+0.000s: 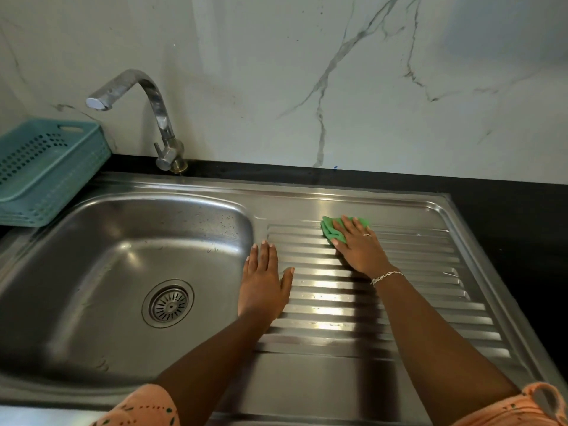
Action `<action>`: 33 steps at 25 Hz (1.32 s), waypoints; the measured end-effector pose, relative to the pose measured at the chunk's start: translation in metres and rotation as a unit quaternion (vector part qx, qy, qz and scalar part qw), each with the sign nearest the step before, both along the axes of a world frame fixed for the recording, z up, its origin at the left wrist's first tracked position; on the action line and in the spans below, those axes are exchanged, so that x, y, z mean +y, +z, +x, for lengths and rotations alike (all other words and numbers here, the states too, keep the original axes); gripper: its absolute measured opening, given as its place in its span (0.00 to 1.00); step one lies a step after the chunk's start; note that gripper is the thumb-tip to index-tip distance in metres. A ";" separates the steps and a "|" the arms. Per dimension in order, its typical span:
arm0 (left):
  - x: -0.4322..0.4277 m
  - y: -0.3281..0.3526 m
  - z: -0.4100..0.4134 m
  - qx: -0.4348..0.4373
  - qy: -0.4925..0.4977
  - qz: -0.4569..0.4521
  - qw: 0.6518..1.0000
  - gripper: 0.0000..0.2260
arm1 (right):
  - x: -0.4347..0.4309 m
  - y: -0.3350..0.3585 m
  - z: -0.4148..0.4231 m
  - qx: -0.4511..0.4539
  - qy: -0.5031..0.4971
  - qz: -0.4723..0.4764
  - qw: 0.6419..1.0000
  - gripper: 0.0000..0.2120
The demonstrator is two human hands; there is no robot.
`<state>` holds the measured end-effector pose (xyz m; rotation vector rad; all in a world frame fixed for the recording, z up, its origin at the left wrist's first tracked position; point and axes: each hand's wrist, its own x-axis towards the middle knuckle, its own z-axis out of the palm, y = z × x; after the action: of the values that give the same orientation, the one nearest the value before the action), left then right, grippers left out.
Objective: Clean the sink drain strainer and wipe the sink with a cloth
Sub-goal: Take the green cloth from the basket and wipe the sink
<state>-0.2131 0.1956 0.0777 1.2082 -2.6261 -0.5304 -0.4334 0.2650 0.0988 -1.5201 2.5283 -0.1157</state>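
Observation:
A stainless steel sink (196,216) fills the counter, its basin on the left and a ribbed drainboard (415,290) on the right. The round drain strainer (168,303) sits in the basin floor. My right hand (358,245) lies flat on a green cloth (329,227), pressing it onto the far part of the drainboard; most of the cloth is hidden under the palm. My left hand (262,281) rests flat, fingers spread, on the drainboard's left edge beside the basin and holds nothing.
A curved chrome tap (153,109) stands behind the basin, spout turned left. A teal plastic basket (46,170) sits at the far left, overlapping the sink's corner. Black countertop (507,210) borders the sink at the back and right, below a white marble wall.

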 end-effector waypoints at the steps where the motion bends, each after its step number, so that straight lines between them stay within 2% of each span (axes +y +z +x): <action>1: 0.000 -0.001 0.000 0.002 -0.002 0.002 1.000 0.29 | 0.007 0.000 -0.007 0.000 -0.010 0.001 1.000 0.25; 8: -0.004 -0.009 -0.002 0.019 0.002 -0.027 0.999 0.29 | 0.066 0.006 -0.065 0.007 -0.107 0.002 0.994 0.25; 13: -0.004 -0.008 -0.004 -0.008 -0.002 -0.030 1.000 0.30 | 0.107 0.010 -0.108 -0.006 -0.189 0.007 0.982 0.25; 17: -0.002 -0.006 -0.005 -0.001 -0.007 -0.016 1.000 0.30 | 0.104 0.004 -0.112 0.019 -0.184 0.027 0.982 0.25; 26: -0.001 0.000 -0.006 -0.013 -0.006 -0.023 1.000 0.29 | 0.079 0.010 -0.112 0.004 -0.227 0.056 0.972 0.26; 33: 0.003 0.005 -0.007 -0.040 -0.008 -0.034 0.999 0.29 | 0.024 0.000 -0.042 0.043 -0.123 0.030 0.991 0.28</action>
<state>-0.2205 0.1988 0.0831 1.2132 -2.6988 -0.3993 -0.4750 0.2893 0.0984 -1.2115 2.7520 -0.0084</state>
